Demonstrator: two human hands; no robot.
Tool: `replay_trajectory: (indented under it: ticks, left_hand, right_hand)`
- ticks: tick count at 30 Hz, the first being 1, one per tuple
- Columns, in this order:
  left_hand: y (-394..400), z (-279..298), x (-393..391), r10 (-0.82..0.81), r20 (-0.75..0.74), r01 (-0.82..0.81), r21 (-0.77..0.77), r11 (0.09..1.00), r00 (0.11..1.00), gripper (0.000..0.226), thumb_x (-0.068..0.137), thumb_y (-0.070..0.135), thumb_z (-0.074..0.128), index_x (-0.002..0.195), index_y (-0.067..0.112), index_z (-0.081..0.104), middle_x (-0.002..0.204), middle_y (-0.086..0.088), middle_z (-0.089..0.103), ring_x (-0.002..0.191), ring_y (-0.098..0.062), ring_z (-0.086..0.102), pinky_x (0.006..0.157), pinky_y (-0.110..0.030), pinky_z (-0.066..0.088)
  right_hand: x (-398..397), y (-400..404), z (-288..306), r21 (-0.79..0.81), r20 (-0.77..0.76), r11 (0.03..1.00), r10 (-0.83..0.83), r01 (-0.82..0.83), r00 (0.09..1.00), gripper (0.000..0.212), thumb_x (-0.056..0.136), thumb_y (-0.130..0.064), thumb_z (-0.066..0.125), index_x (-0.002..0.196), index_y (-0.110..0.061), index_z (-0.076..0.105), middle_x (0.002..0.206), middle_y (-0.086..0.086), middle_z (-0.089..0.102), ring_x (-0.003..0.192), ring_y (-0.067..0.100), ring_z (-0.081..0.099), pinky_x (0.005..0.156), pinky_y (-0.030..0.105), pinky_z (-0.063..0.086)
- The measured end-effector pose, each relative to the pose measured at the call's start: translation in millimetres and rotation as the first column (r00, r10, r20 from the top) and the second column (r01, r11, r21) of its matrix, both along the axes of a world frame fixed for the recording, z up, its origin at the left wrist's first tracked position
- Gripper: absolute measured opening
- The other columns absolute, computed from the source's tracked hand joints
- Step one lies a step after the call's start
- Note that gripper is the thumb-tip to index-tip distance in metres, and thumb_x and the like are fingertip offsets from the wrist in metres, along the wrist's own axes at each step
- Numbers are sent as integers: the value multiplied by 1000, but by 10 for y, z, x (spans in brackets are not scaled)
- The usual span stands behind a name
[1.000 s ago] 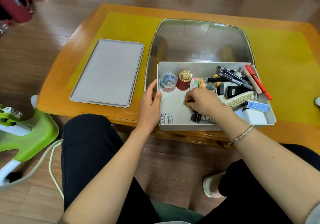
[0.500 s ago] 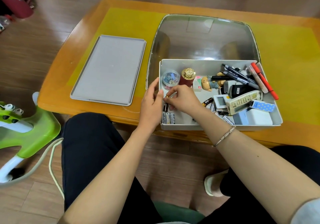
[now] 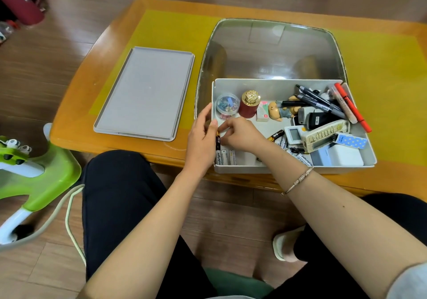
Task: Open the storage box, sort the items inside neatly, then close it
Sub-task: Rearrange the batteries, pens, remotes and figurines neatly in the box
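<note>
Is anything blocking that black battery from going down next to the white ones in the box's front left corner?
Nothing visible. The right hand pinches the black battery just behind the white batteries; the left hand rests on the box wall.

Table [image 3: 381, 72] with box [image 3: 288, 169], lid [image 3: 145, 93]

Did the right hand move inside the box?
Yes. The right hand has moved left, from the middle of the storage box to its left wall, beside the left hand.
</note>
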State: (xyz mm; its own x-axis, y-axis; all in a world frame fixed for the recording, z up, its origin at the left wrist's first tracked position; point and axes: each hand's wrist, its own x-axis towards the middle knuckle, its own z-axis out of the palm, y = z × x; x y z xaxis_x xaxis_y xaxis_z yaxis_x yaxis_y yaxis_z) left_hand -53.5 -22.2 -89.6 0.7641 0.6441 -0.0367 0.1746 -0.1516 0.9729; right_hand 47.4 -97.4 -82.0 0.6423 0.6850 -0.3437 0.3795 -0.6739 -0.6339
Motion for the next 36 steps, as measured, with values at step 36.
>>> replay_trajectory:
  ticks: [36]
  left_hand:
    - [-5, 30, -9, 6, -16, -6, -10, 1000, 1000, 42, 102, 25, 42, 144, 27, 37, 145, 3, 44, 131, -12, 42, 103, -42, 46]
  right_hand:
    - [65, -329, 181, -240, -266, 951, 127, -193, 956, 40, 80, -12, 73, 116, -20, 57, 82, 2, 72, 64, 11, 68, 47, 21, 50]
